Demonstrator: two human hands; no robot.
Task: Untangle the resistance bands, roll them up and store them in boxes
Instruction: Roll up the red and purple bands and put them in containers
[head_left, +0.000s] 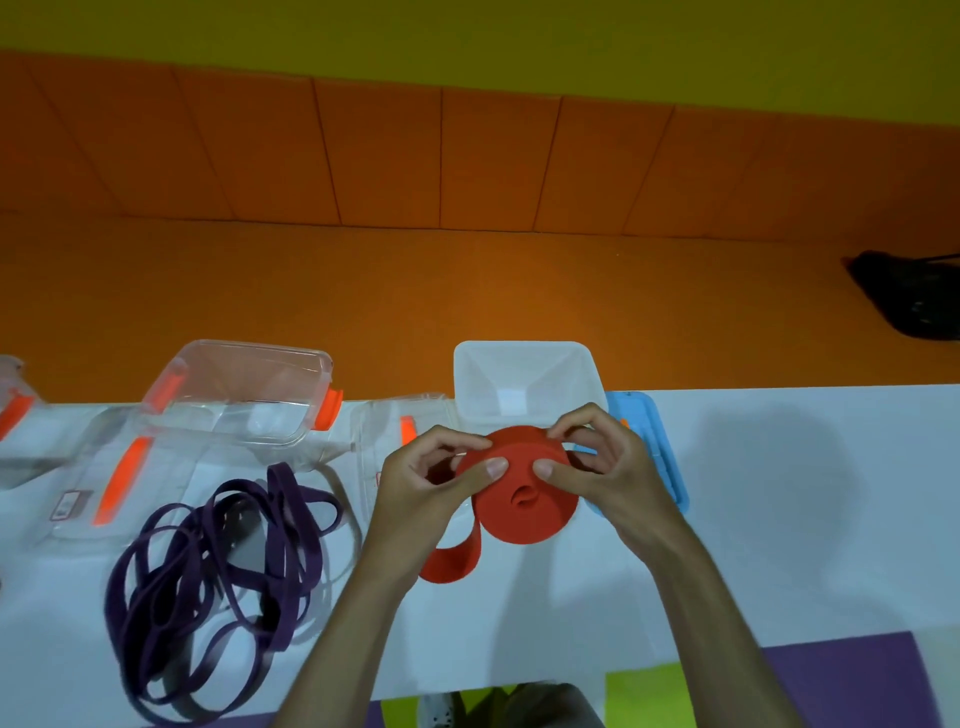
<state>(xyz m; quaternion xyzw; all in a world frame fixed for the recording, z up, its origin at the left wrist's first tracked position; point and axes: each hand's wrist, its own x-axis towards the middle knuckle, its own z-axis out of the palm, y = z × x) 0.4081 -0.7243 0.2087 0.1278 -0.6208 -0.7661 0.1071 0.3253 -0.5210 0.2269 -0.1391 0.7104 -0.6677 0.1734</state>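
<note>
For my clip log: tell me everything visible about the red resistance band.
The red band is a wide, flat strip, matte and rubbery-looking, wound almost wholly into a thick coil with a small folded core. A short loose tail curves off its lower left. The coil is held above the table, flat face tilted towards the camera, just in front of the white box. The left hand and right hand pinch its upper edge between thumbs and fingertips.

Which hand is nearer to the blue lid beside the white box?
Right. The right hand, gripping the red band roll, lies over the left edge of the blue lid in this view. The left hand grips the roll's opposite side, away from the lid.
</note>
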